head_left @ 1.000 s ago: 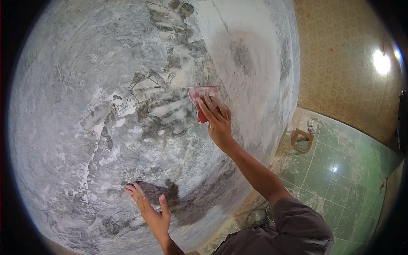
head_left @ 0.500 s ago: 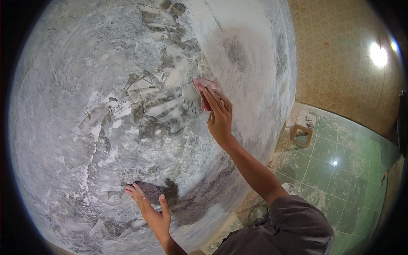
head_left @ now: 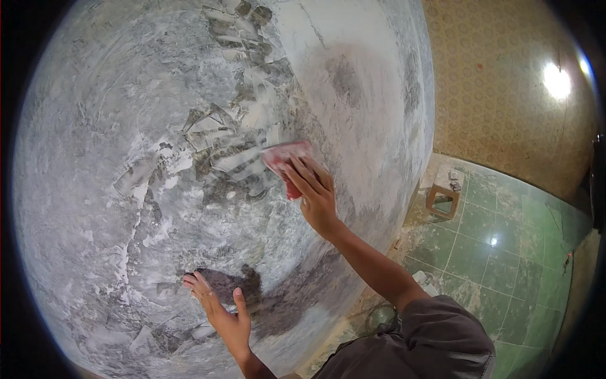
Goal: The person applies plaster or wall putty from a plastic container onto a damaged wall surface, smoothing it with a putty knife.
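A grey, patchy plastered wall (head_left: pixel 88 151) with white smears and dark, rough patches fills most of the view. My right hand (head_left: pixel 312 192) grips a red and pink flat spreader (head_left: pixel 285 150), whose blade is against the wall near the dark patches at the middle; my fingers cover part of it, and its edge is slightly blurred. Lower down and to the left, my left hand (head_left: pixel 224 312) has its fingers spread and fingertips against the wall, holding nothing, with its shadow beside it.
At the right is a yellowish patterned wall (head_left: pixel 480 107) with a bright light glare. Below it lies a dusty green tiled floor (head_left: pixel 473 259). A small square tan frame-like object (head_left: pixel 432 199) is on the floor near the wall's foot, with small grey bits beside it.
My right hand with the spreader moved up a little, then down and left to lower than where it started. My left hand stays at nearly the same spot.
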`<state>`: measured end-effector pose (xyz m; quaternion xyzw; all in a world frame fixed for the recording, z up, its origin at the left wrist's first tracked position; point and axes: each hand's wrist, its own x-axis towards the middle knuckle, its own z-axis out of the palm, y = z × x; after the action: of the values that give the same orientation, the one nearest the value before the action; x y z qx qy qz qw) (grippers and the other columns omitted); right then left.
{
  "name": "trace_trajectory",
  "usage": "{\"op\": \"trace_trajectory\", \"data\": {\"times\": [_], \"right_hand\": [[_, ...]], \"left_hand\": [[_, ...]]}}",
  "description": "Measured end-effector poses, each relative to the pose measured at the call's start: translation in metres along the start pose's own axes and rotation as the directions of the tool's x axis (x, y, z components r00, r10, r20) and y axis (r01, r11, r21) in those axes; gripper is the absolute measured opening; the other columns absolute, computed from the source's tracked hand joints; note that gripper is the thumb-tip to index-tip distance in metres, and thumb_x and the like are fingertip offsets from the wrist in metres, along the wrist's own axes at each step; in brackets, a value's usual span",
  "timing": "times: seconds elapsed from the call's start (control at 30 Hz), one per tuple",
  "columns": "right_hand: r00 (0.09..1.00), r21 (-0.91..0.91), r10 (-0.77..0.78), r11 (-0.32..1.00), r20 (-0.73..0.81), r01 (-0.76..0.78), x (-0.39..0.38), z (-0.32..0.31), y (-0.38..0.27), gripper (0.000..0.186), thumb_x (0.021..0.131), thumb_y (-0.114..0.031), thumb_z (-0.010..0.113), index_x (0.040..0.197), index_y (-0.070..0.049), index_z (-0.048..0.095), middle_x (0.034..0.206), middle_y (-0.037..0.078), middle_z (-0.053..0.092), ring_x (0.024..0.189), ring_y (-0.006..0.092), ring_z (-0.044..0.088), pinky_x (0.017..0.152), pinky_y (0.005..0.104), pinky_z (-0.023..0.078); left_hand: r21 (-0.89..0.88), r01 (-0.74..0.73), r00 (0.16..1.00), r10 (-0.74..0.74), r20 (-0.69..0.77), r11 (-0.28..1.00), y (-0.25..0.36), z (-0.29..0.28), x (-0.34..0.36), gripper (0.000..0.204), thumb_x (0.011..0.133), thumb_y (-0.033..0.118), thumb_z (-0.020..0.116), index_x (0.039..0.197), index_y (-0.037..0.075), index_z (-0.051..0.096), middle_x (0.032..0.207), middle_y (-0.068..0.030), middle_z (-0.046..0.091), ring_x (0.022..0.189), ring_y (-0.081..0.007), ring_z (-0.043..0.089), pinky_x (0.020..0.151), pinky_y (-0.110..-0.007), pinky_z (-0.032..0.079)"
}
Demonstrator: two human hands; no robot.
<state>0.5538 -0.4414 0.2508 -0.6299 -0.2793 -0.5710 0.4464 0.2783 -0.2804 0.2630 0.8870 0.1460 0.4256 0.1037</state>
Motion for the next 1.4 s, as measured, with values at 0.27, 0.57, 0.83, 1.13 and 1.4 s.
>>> {"op": "trace_trajectory", "data": {"times": [0.27,0.57,0.83,1.13,1.4], "right_hand": [[0.993,-0.017,0.049,0.999,0.111,-0.047,-0.08,-0.007,0.018,0.053,0.088,0.006,0.065,0.137,-0.014,0.07,0.144,0.003,0.066,0.137,0.0243,0.055,0.108,0.042,0.043],[0.993,-0.043,-0.08,0.996,-0.089,0.077,0.051,0.017,0.024,0.06,0.085,0.007,0.065,0.14,-0.016,0.067,0.148,0.004,0.062,0.138,0.0266,0.055,0.11,0.0416,0.043],[0.993,-0.035,-0.026,0.999,0.116,0.03,-0.051,0.015,0.036,0.06,0.084,0.008,0.065,0.141,-0.011,0.065,0.153,0.01,0.057,0.146,0.0317,0.048,0.114,0.0458,0.043],[0.992,0.059,0.123,0.991,-0.023,-0.122,-0.053,0.01,0.024,0.067,0.084,0.012,0.064,0.148,-0.008,0.058,0.157,0.012,0.052,0.149,0.0329,0.045,0.116,0.0486,0.039],[0.977,-0.021,0.175,0.985,0.121,-0.174,-0.039,0.021,0.013,0.074,0.081,0.016,0.06,0.151,-0.008,0.054,0.159,0.013,0.048,0.15,0.0336,0.042,0.121,0.0491,0.037]], "left_hand": [[-0.018,-0.005,1.0,0.005,-0.011,1.0,-0.002,-0.002,0.0,0.075,0.102,0.027,0.063,0.162,-0.004,0.03,0.171,-0.023,0.026,0.159,-0.0446,0.017,0.129,-0.057,0.015],[-0.033,0.022,0.999,-0.021,0.042,0.999,-0.005,0.0,0.0,0.078,0.101,0.026,0.064,0.164,-0.003,0.027,0.171,-0.0275,0.02,0.16,-0.0447,0.012,0.129,-0.056,0.013],[0.0,0.002,1.0,-0.002,0.016,1.0,-0.015,0.004,-0.003,0.076,0.103,0.028,0.063,0.165,0.004,0.027,0.172,-0.0195,0.027,0.16,-0.0414,0.02,0.128,-0.057,0.016],[0.083,-0.008,1.0,0.007,0.013,0.997,-0.009,0.006,-0.001,0.076,0.103,0.03,0.063,0.165,0.004,0.027,0.172,-0.0188,0.025,0.161,-0.0412,0.015,0.128,-0.058,0.015],[0.022,0.009,1.0,-0.009,-0.012,1.0,-0.002,0.007,-0.001,0.077,0.105,0.033,0.06,0.166,0.003,0.025,0.173,-0.0219,0.02,0.161,-0.0408,0.009,0.129,-0.057,0.013]]}}
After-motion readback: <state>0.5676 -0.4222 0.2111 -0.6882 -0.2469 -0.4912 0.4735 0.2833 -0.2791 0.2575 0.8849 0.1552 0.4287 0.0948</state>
